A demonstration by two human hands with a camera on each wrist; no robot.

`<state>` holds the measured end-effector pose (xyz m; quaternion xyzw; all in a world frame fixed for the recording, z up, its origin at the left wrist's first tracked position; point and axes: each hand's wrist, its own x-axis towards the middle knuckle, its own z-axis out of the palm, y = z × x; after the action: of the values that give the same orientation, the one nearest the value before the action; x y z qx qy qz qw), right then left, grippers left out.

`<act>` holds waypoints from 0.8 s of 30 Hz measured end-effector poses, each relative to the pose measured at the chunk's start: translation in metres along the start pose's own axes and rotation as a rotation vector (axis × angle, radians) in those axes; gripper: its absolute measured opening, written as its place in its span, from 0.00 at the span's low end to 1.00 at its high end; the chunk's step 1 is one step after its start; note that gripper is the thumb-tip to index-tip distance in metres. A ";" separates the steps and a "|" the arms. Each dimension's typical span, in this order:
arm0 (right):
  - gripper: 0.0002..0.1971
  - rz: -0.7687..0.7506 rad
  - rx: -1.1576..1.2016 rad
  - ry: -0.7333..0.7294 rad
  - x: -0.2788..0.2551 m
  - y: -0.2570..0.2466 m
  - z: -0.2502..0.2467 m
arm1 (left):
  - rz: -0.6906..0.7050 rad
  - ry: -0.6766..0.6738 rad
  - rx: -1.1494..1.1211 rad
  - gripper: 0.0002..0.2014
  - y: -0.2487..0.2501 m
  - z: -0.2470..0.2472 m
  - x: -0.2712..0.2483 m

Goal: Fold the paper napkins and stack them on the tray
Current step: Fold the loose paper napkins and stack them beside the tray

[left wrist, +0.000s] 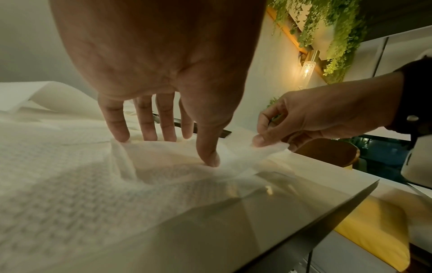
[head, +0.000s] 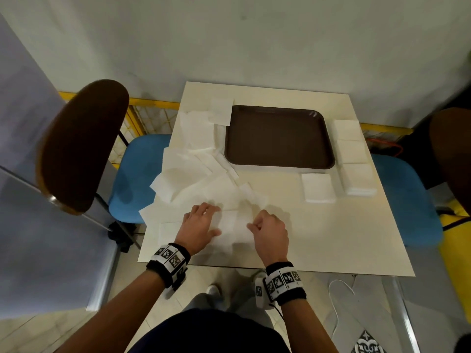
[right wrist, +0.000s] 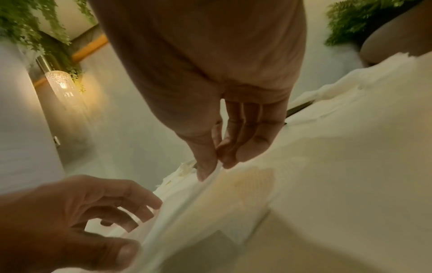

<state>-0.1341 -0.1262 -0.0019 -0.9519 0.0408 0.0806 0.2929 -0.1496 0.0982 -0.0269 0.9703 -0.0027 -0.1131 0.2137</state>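
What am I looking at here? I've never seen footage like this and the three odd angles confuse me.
No machine: a person wears three cameras. The head view looks down on a table; each wrist view looks along one hand. Loose paper napkins lie left of an empty brown tray, and folded napkin stacks sit to its right. The left hand presses straight fingers on a napkin, while the right hand pinches its edge.

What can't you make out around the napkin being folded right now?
- Napkin fold state: head view, white on white and both hands cover its edges.
- Count in the folded stacks: head view, layers too small.
- Right hand pinch: right wrist view blurred; layers pinched unclear.
- Tray: nearly hidden behind left hand in left wrist view.
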 end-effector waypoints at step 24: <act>0.10 -0.196 0.707 -0.153 0.011 -0.067 -0.089 | 0.081 0.110 -0.975 0.11 0.061 -0.112 0.003</act>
<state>-0.1036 -0.1215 0.1061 -0.7825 -0.0472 0.1040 0.6120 -0.1187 0.0887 0.0971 0.7610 0.0239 -0.0413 0.6470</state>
